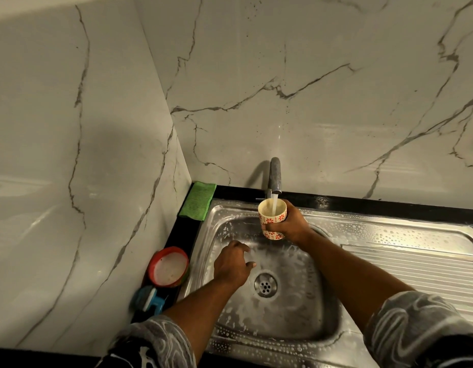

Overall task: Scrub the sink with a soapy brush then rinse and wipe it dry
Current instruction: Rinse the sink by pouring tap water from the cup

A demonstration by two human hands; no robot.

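Observation:
The steel sink [320, 325] is streaked with white soap foam around its drain [265, 285]. My right hand [291, 224] grips a cream cup with red flowers [272, 213] upright under the tap [275, 179], and water runs into it. My left hand [234, 264] hangs over the basin left of the drain, fingers loosely curled and holding nothing. A blue scrub brush [148, 301] lies on the black ledge to the left. A green cloth [198, 200] lies at the back left corner.
A red-rimmed bowl of whitish soapy stuff [168, 266] stands on the left ledge beside the brush. The ribbed drainboard [416, 264] on the right is dotted with foam. Marble walls close in at the left and back.

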